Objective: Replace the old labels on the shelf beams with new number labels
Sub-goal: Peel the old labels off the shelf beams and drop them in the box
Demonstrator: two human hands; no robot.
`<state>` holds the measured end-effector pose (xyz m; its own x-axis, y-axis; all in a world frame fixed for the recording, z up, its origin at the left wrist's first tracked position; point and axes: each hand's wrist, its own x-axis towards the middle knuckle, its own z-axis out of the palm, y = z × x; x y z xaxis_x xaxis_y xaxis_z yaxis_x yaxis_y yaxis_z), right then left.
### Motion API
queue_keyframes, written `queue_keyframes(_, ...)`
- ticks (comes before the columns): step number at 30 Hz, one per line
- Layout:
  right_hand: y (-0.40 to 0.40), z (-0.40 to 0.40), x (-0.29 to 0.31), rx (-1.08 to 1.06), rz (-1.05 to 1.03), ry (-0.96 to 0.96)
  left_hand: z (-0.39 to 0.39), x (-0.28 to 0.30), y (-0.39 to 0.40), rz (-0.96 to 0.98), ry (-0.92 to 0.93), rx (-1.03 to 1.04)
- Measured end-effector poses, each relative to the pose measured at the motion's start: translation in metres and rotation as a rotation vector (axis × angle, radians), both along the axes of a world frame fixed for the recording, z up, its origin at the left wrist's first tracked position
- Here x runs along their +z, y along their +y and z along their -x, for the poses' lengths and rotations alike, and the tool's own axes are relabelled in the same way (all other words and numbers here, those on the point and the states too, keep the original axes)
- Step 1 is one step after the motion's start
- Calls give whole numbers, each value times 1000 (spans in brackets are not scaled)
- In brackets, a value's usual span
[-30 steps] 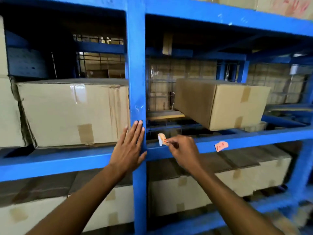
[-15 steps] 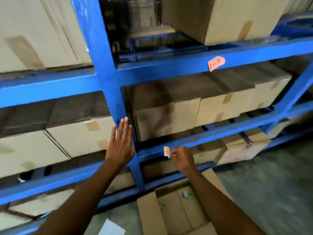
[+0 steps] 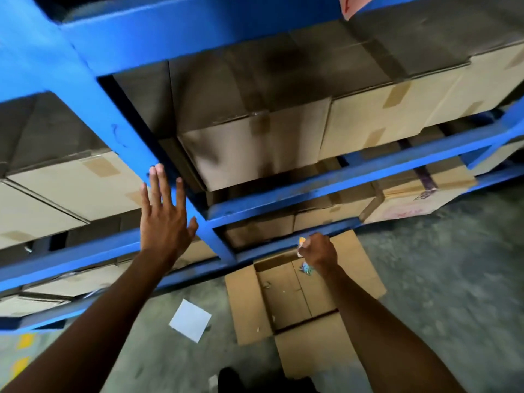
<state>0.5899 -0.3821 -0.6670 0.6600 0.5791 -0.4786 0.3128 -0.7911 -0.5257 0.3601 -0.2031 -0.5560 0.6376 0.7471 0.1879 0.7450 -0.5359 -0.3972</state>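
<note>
View tilting further down than half a second ago: floor now filling lower frame, orange beam label point(image 3: 349, 7) sliding to top edge. Left hand point(image 3: 166, 219) staying flat, fingers spread, holding nothing, fingertips lying against blue upright point(image 3: 119, 129). Right hand point(image 3: 317, 251) pinching peeled label point(image 3: 301, 245), now hanging over open cardboard box point(image 3: 286, 296) on floor near rack, instead of in front of lower beam point(image 3: 326, 182). White sheet point(image 3: 190, 319) lying left of box.
</note>
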Motion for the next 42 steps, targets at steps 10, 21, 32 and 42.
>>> queue_keyframes(10, -5, -19, -11, -22, -28, -3, -8, 3, -6, 7, -15, 32)
queue_keyframes(21, 19, -64, 92, -134, -590, -250, -88, 52, -29, 59, -269, -354)
queue_keyframes(32, 44, -119, 275, -285, -1158, -519, -170, 176, -14, -255, -236, -398)
queue_keyframes(42, 69, -124, 313, -280, -1104, -414, -162, 176, -9, -313, -146, -425)
